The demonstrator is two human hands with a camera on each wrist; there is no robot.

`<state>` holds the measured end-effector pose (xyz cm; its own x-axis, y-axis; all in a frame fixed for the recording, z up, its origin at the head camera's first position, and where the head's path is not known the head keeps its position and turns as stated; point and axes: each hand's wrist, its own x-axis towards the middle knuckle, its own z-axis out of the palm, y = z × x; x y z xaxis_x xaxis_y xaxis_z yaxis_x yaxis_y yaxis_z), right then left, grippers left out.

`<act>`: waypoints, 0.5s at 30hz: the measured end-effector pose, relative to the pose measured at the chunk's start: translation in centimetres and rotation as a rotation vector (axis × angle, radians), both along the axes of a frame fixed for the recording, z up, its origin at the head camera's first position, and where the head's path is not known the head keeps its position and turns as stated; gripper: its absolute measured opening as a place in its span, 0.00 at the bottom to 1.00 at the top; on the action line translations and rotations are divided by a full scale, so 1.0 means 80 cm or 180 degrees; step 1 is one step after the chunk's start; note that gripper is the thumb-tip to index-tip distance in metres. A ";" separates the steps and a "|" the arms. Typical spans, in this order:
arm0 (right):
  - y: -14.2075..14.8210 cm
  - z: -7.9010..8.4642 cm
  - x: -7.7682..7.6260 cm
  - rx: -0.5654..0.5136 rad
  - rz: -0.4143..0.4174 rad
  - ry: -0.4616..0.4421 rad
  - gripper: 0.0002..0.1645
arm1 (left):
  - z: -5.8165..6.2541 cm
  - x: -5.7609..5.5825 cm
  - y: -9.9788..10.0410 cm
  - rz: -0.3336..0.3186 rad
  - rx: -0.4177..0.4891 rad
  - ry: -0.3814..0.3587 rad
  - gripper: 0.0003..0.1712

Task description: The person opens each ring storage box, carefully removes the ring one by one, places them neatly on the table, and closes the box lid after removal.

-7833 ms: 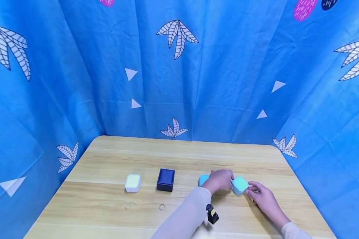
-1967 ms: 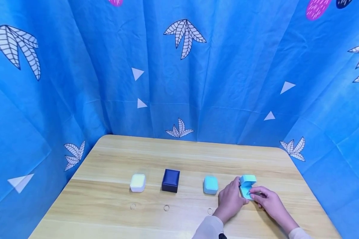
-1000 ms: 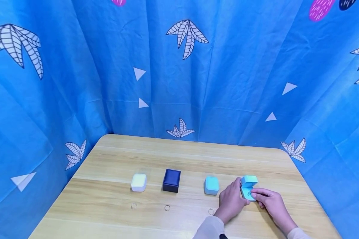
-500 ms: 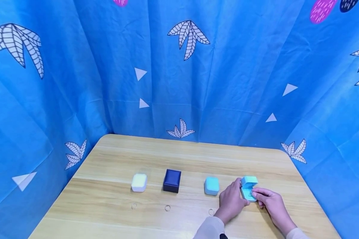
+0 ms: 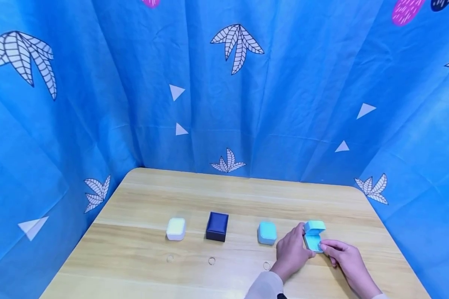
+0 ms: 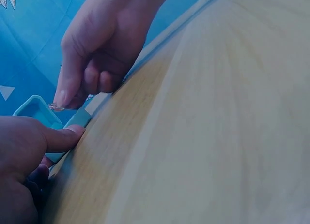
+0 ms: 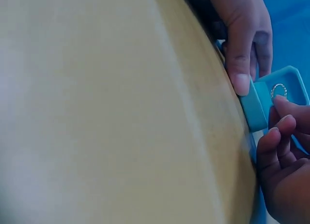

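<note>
A turquoise ring box [image 5: 315,226] stands with its lid up at the table's right. My left hand [image 5: 292,250] grips its left side, thumb on the front of the base in the right wrist view. My right hand [image 5: 348,262] is at the box's right front edge, thumb and fingertip pinching a small sparkling ring [image 7: 278,84]. In the right wrist view the ring stands upright just over the box's opening; in the left wrist view the same ring [image 6: 55,107] shows at the fingertips. The remaining right fingers are curled in.
Left of my hands stand a closed turquoise box [image 5: 267,232], a dark blue box [image 5: 217,226] and a white box [image 5: 176,229]. In front of them lie a ring [image 5: 267,262], another ring [image 5: 211,257] and a faint third ring [image 5: 170,255]. A blue curtain [image 5: 224,104] surrounds the wooden table [image 5: 164,282].
Earliest, the box was closed between both hands; later its lid stands up. My right hand, over the box's inside a second ago, has moved slightly right to its edge with the ring.
</note>
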<state>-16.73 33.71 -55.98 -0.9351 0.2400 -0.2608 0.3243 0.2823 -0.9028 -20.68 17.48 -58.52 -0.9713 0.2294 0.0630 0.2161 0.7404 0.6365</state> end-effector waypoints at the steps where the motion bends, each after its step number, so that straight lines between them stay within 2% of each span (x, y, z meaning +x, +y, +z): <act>1: 0.001 0.001 0.003 0.0045 0.0004 -0.0051 0.23 | 0.000 0.000 0.000 -0.0004 0.0001 0.0000 0.50; 6: 0.001 0.003 0.021 0.0245 0.0054 -0.0303 0.20 | 0.003 0.003 0.001 0.0006 -0.0006 -0.0024 0.50; 9: -0.001 0.005 0.033 0.0478 0.0129 -0.0411 0.16 | 0.002 0.004 0.002 0.0004 -0.0026 -0.0062 0.50; 15: -0.014 0.006 0.046 0.1050 0.0348 -0.0352 0.10 | 0.003 0.003 0.002 -0.0010 -0.0046 -0.0067 0.51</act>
